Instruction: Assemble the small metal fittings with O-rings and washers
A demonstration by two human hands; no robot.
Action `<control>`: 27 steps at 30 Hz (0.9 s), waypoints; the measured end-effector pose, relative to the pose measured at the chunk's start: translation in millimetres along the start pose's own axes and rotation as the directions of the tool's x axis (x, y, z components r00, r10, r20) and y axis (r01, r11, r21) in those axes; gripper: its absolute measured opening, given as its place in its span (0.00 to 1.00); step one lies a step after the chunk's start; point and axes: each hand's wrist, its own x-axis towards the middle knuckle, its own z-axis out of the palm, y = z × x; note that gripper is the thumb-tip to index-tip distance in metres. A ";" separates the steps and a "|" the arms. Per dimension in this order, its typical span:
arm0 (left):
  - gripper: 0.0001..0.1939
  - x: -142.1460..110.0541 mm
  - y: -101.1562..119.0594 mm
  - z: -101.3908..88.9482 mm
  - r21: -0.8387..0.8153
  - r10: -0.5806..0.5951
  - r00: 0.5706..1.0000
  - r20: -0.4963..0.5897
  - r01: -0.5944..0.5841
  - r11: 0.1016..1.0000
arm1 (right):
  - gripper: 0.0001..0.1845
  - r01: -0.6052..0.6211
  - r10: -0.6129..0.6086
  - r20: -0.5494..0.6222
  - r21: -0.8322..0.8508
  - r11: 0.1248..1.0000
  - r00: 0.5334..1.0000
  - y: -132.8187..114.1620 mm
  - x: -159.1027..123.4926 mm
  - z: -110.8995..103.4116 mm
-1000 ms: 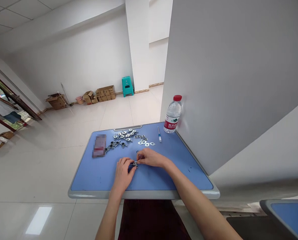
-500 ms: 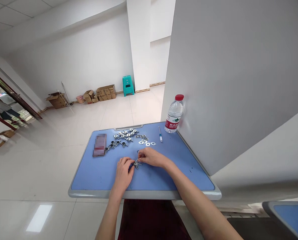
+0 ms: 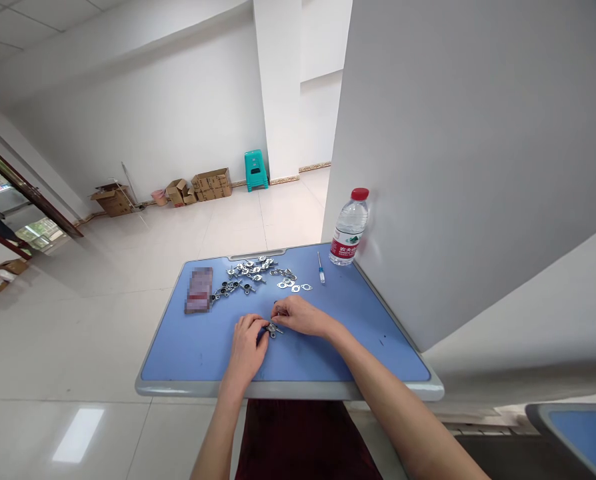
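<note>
While fingers meet, left hand (image 3: 249,341), metal part (image 3: 273,330)

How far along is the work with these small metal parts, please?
Partway, I think. The silver-topped parts in the upper cluster look done, though I cannot be sure. In hand is one small part, held by the left hand, with the right hand close over it. Apparently left are the dark-centred parts and loose flat plates.

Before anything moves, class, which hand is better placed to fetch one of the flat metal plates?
Probably the right hand: it is closer, with the flat metal plates just beyond it, while the left hand lies farther off, its fingertips at the small metal part.
</note>
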 end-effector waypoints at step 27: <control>0.10 -3.8 -3.6 1.4 -0.004 0.013 0.999 -0.037 -0.013 1.000 | 0.06 -0.299 0.256 -0.245 -0.155 0.942 0.935 30.0 -1.1 -25.9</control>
